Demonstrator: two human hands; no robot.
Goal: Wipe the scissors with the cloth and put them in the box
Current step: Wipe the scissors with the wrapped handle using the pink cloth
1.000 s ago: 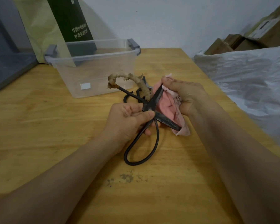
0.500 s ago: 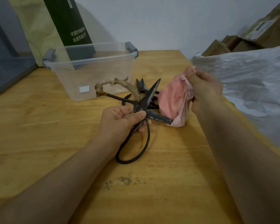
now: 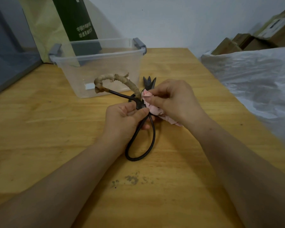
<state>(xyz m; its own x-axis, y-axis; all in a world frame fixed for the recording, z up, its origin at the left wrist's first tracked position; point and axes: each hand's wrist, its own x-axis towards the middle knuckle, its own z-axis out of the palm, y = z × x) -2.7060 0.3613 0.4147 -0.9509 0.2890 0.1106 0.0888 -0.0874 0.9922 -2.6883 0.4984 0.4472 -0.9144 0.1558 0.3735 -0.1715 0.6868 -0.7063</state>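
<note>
Both hands busy: pinching scissors (image 3: 139, 104) at pivot with left hand (image 3: 127, 119), gripping pink cloth (image 3: 152, 109) against them with right hand (image 3: 174, 101).

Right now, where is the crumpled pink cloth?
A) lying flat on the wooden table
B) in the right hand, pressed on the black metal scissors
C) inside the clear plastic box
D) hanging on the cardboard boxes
B: the right hand grips the crumpled pink cloth against the black metal scissors, which the left hand holds in front of the clear plastic box.
</note>
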